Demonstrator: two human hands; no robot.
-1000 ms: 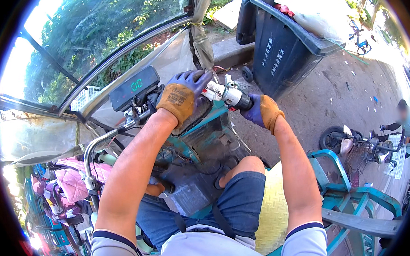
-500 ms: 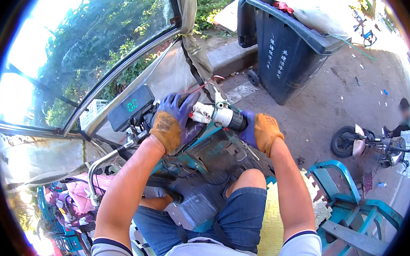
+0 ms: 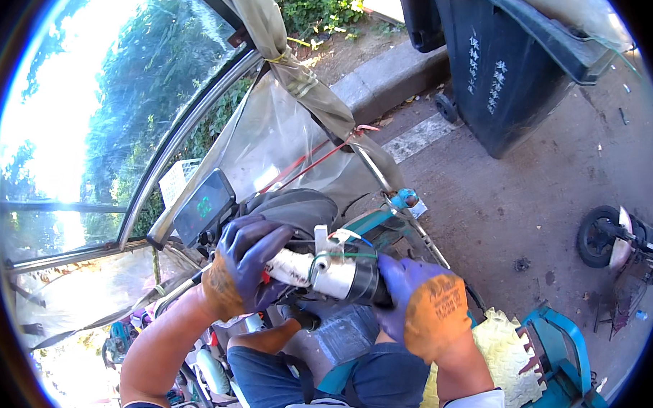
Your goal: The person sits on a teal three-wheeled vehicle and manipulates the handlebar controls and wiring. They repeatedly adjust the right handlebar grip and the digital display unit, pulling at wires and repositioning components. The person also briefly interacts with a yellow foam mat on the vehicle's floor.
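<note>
Across the middle runs a handlebar [image 3: 332, 276] with a white-wrapped section, a white housing and a black right end. My right hand [image 3: 422, 297], in a purple and orange work glove, is closed round that black grip. On the left, my left hand [image 3: 247, 266], in a matching glove, curls over the bar at the end of the white-wrapped section; its palm side is hidden. Beside that hand stands a dark display [image 3: 205, 205] with green digits. A thin green cord [image 3: 350, 254] and a small white bracket [image 3: 321, 240] sit on the housing.
A clear windscreen [image 3: 128, 118] with a metal frame rises at the left. A dark wheeled bin [image 3: 500, 73] stands by the kerb [image 3: 396, 77]. A parked two-wheeler [image 3: 616, 239] is at the right. A yellow foam mat [image 3: 497, 357] lies beside a teal metal frame [image 3: 562, 356].
The handlebar and both hands now sit lower in the picture, with the right grip tilted down. The bin and parked two-wheeler have shifted right in view. Both hands keep their hold.
</note>
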